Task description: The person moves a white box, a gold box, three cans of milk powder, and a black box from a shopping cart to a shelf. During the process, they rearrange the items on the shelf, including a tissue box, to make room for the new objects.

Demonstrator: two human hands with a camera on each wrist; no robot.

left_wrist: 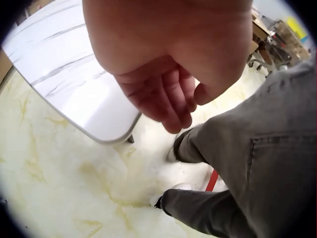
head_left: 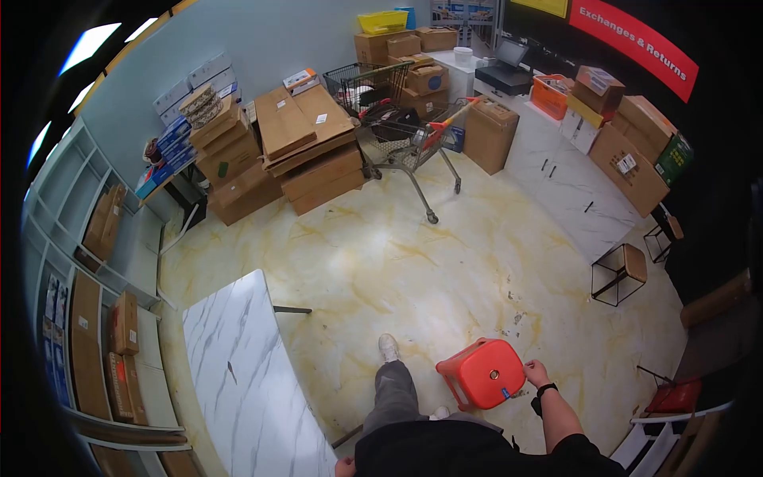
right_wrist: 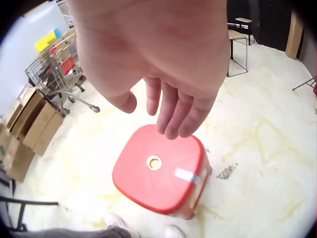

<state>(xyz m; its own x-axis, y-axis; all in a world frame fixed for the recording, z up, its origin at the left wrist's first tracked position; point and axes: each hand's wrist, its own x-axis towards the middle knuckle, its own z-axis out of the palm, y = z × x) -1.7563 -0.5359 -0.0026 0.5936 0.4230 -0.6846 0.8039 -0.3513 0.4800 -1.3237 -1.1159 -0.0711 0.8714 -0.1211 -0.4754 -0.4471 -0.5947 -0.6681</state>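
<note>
A red plastic stool [head_left: 491, 374] with a round hole in its seat stands on the floor by the person's feet. The right hand [head_left: 537, 374] hangs at the stool's right edge in the head view; in the right wrist view this hand [right_wrist: 158, 69] is over the red seat [right_wrist: 156, 171], fingers loosely bent, holding nothing. Whether it touches the seat, I cannot tell. At the bottom of the head view, the left hand [head_left: 345, 467] is beside the marble-patterned table [head_left: 246, 374]. The left wrist view shows that hand [left_wrist: 168, 64] with fingers loosely curled and empty.
A shopping cart [head_left: 413, 143] stands ahead, near stacked cardboard boxes [head_left: 306, 135]. A white counter [head_left: 556, 183] with boxes runs along the right, a small stool [head_left: 624, 266] beside it. Shelves [head_left: 103, 334] line the left side. The person's shoe [head_left: 389, 347] is on the floor.
</note>
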